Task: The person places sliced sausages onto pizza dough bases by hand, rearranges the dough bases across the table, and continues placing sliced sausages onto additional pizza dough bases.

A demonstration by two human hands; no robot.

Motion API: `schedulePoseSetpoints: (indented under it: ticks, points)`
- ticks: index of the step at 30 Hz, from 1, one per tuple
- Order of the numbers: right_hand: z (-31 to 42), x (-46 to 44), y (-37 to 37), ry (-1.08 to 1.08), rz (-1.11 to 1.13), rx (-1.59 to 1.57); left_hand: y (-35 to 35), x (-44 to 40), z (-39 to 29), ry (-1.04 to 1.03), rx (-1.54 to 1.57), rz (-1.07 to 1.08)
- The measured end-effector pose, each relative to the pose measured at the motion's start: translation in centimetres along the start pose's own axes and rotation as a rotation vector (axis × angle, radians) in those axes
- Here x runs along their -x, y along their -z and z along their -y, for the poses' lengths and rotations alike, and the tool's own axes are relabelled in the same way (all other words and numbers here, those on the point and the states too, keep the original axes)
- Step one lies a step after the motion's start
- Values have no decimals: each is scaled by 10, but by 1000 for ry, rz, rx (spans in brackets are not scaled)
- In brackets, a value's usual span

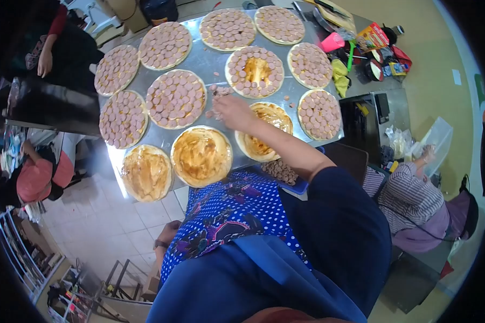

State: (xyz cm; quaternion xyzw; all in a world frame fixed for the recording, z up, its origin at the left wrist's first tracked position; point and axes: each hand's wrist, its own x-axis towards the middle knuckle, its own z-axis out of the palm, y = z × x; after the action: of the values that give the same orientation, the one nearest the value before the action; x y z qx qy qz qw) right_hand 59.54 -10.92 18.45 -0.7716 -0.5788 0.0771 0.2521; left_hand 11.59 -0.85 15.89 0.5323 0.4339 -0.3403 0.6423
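My right hand [234, 112] reaches across the metal table, fingers curled down on a small heap of loose sausage slices [221, 90]. Close by lies a sauced pizza base [267, 121], partly covered by my forearm. Another pizza [254, 71] has slices around its edge and bare sauce in its middle. Two sauced bases without slices, one in the middle [201, 156] and one at the left [146, 172], lie along the near edge. Low beside my dotted apron hangs my left hand [168, 232], a band on its wrist; its fingers are mostly hidden.
Several pizzas covered with slices, such as one at the left [176, 99], fill the metal table [216, 59]. A blue tub [293, 185] of slices sits under my right arm. One person [415, 194] is at the right; two others are at the left, one with a visible hand [44, 63].
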Motion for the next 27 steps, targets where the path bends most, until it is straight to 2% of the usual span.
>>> schedulePoseSetpoints:
  ticks: [1, 3, 4, 5, 6, 8, 11, 15, 17, 18, 20, 24, 27]
  points:
    - [1, 4, 10, -54, -83, 8, 1, 4, -8, 9, 14, -20]
    - [-26, 18, 16, -199, -122, 52, 5, 10, -18, -62, 55, 116]
    - [-35, 23, 24, -304, -151, 23, 4, 10, -13, -193, 27, 114]
    - [-41, 26, 31, -413, -177, -2, 4, 7, -8, -187, 37, 97]
    - [-44, 30, 34, -405, -173, -14, 4, 2, -5, -168, -8, 95]
    - [-49, 34, 38, -544, -16, -10, 3, -2, -9, -138, -111, 61]
    - [-34, 30, 28, -430, 51, 68, 1, 0, -24, -74, -105, 62]
    - [-33, 17, -1, -417, 33, 117, 2, -6, -19, -55, -140, 82]
    - [-19, 2, 13, -553, 120, -45, 1, -4, -18, -35, -84, 80]
    - [-23, -1, 12, -549, 121, -49, 0, -2, -17, -20, -31, 83]
    - [-40, -9, 9, -201, -117, 183, -3, -2, -10, 21, 73, 45]
    - [-61, -28, 2, -60, -4, 361, -8, -8, 17, 52, 359, 16]
    - [-67, -35, -4, -79, 53, 369, -7, -15, 43, -17, 300, -27]
